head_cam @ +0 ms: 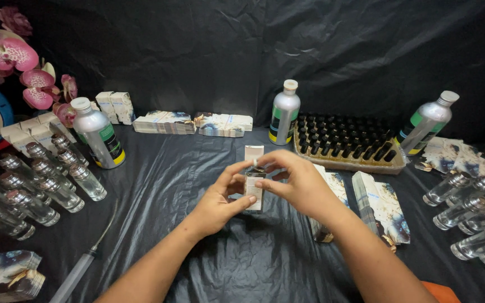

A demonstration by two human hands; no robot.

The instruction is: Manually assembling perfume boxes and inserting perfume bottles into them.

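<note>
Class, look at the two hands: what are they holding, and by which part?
Both hold a small carton with its top flap open. The left hand grips its lower side; the right hand pinches its upper end.

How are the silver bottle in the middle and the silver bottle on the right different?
The middle silver bottle stands upright; the right silver bottle looks tilted. The middle one stands left of the tray of black caps; the right one is at its right end. Both have pale caps and green labels.
</note>
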